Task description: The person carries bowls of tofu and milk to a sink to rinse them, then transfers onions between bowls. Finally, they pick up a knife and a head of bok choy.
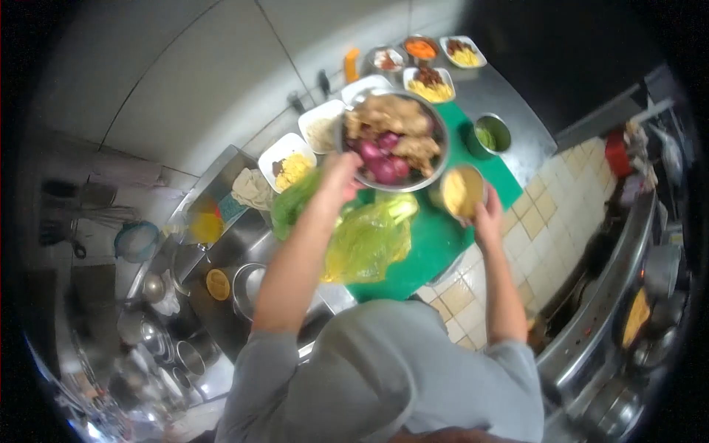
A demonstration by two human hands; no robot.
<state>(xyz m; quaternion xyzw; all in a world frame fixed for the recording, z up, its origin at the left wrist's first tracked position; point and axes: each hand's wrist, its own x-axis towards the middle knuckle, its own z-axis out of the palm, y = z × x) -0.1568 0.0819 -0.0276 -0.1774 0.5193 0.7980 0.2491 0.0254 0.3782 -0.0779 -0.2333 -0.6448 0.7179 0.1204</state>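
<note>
My left hand (346,176) grips the near rim of a wide metal bowl (442,159) heaped with ginger root (391,114) and red onions (384,159). In my right hand (484,214) is a small metal container (476,193) with something pale yellow inside, tilted toward me. Both are over the green cutting board (436,247). Below the bowl lies a yellowish-green plastic bag (365,247) with leafy greens (292,207) beside it and a pale stalk showing at its top. My left fingertips are partly blurred.
White dishes of food (295,170) line the wall side. A metal cup with something green (491,134) stands at the board's right edge. A sink (244,244) with pots is at left. Tiled floor (554,199) and a stove counter (605,310) lie to the right.
</note>
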